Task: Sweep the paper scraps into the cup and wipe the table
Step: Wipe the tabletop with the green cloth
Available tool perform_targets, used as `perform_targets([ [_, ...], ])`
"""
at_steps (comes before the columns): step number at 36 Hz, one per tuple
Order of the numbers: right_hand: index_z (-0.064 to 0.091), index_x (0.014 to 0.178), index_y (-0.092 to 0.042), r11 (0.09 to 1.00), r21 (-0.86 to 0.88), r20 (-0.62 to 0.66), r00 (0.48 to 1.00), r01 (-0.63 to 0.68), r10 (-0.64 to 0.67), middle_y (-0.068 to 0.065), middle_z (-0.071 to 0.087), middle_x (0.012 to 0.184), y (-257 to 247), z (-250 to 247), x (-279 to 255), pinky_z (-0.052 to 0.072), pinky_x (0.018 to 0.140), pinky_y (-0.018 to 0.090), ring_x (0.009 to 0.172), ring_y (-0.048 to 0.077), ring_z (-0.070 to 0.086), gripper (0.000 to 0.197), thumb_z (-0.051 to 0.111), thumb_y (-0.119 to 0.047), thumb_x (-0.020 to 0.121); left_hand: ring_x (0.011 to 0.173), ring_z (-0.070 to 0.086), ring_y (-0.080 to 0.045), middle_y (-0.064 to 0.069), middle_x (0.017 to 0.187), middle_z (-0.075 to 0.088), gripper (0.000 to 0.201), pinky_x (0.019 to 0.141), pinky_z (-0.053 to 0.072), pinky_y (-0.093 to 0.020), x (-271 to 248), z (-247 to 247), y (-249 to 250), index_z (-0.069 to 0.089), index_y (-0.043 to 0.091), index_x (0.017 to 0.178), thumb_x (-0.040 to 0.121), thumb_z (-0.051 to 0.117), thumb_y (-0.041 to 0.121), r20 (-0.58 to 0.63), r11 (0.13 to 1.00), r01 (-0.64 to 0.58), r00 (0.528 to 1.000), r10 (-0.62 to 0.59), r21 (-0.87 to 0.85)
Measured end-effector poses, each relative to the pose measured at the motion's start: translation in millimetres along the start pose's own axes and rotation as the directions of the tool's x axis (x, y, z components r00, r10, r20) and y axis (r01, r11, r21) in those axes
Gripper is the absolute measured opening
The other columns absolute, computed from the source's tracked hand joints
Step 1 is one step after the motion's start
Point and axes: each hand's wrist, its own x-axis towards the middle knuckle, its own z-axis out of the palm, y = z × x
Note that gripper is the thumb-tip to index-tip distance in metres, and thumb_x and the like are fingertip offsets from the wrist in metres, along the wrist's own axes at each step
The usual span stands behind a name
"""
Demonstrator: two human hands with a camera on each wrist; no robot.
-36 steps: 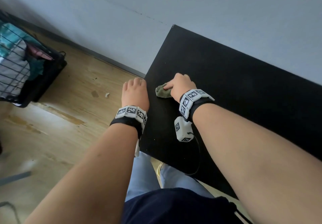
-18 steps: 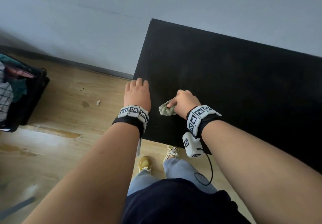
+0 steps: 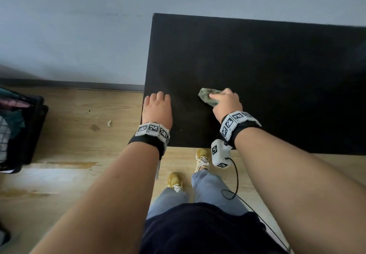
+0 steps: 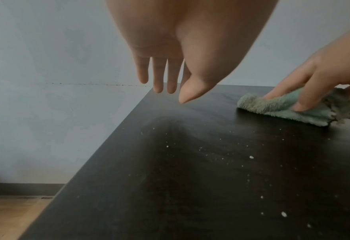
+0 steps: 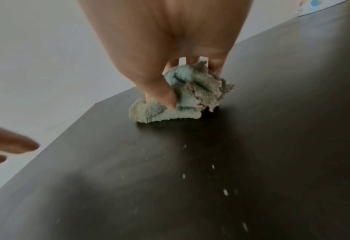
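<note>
Fingers (image 4: 305, 97) and thumb of the right hand (image 3: 226, 103) curl round a bunched green cloth (image 3: 208, 98), pressing it onto the black table (image 3: 277, 65) near its left end. Cloth's long axis runs from far-left to near-right, its free end poking left past the knuckles. Left hand (image 3: 157, 109) lies loose at the table's left edge, fingers straight and together, holding nothing; whether it touches the top, I cannot tell. White specks (image 4: 251, 157) dot the near tabletop

We look steeply down from head height onto the black surface (image 3: 257, 65), both wrist views low, close, facing the wall, sharing its left corner
</note>
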Motion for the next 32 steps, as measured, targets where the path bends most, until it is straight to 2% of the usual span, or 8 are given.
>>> perform_targets([
  [5,0.065,0.105,-0.030,0.999,0.048,0.039,0.999,0.021,-0.023,0.003,0.048,0.116,8,9,-26,0.046,0.094,0.039,0.103,0.029,0.055,0.017,0.064,-0.030,0.088,0.125,0.044,-0.028,-0.007,0.134,0.047,0.044,0.111,0.032,-0.040,-3,-4,8,0.047,0.014,0.131,0.088,0.051,0.010,-0.020,0.999,-0.045,0.999,0.045,-0.008],
  [11,0.071,0.102,-0.040,0.992,-0.060,0.088,0.991,0.107,-0.102,-0.004,0.052,0.115,17,17,-59,0.042,0.097,0.036,0.111,0.021,0.050,0.027,0.055,-0.021,0.091,0.127,0.042,-0.028,-0.007,0.137,0.045,0.048,0.111,0.030,-0.040,-8,-3,22,0.046,0.014,0.134,0.087,0.051,0.008,-0.015,0.995,-0.092,0.996,0.092,-0.033],
  [15,0.073,0.103,-0.035,0.998,0.014,-0.129,0.990,0.054,-0.052,-0.002,0.058,0.108,35,15,-77,0.049,0.088,0.039,0.104,0.021,0.053,0.033,0.052,-0.013,0.089,0.126,0.042,-0.029,-0.008,0.136,0.046,0.046,0.111,0.031,-0.040,-15,-4,31,0.047,0.013,0.133,0.087,0.050,0.007,-0.026,0.991,-0.120,0.993,0.119,-0.052],
  [18,0.064,0.122,-0.031,0.991,0.075,-0.319,0.939,-0.110,0.129,0.006,0.056,0.116,53,1,-79,0.047,0.088,0.041,0.109,0.027,0.051,0.039,0.049,-0.013,0.091,0.127,0.042,-0.029,-0.008,0.137,0.046,0.046,0.113,0.030,-0.041,-20,-6,33,0.047,0.013,0.133,0.087,0.051,0.006,-0.032,0.992,-0.124,0.992,0.123,-0.039],
  [21,0.052,0.134,-0.028,0.945,0.075,-0.228,0.917,-0.319,0.328,0.011,0.048,0.123,71,-13,-76,0.043,0.092,0.043,0.115,0.031,0.048,0.043,0.051,-0.018,0.092,0.127,0.042,-0.029,-0.008,0.137,0.046,0.048,0.113,0.030,-0.040,-26,-4,31,0.046,0.013,0.134,0.087,0.051,0.006,-0.022,0.994,-0.109,0.994,0.109,-0.024],
  [23,0.052,0.133,-0.026,0.937,0.007,-0.136,0.928,-0.350,0.348,0.012,0.046,0.123,77,-15,-73,0.044,0.089,0.042,0.115,0.032,0.049,0.044,0.057,-0.020,0.090,0.127,0.042,-0.028,-0.007,0.137,0.046,0.049,0.113,0.029,-0.040,-30,-2,30,0.046,0.013,0.134,0.086,0.052,0.006,-0.021,0.995,-0.092,0.996,0.092,-0.025],
  [29,0.063,0.114,-0.020,0.977,-0.053,-0.044,0.978,-0.206,0.204,0.011,0.047,0.118,55,-5,-79,0.049,0.083,0.039,0.108,0.032,0.052,0.028,0.061,-0.017,0.086,0.127,0.042,-0.028,-0.008,0.136,0.046,0.050,0.112,0.030,-0.039,-46,3,33,0.045,0.013,0.134,0.085,0.053,0.006,0.018,0.999,-0.034,0.999,0.035,-0.025],
  [32,0.063,0.117,-0.026,0.995,-0.056,0.028,0.996,-0.083,0.085,0.008,0.048,0.118,40,6,-87,0.051,0.085,0.039,0.107,0.029,0.053,0.031,0.058,-0.017,0.088,0.126,0.042,-0.028,-0.007,0.136,0.046,0.050,0.111,0.030,-0.038,-53,5,38,0.046,0.013,0.134,0.085,0.053,0.006,0.017,0.999,-0.019,1.000,0.020,-0.034],
])
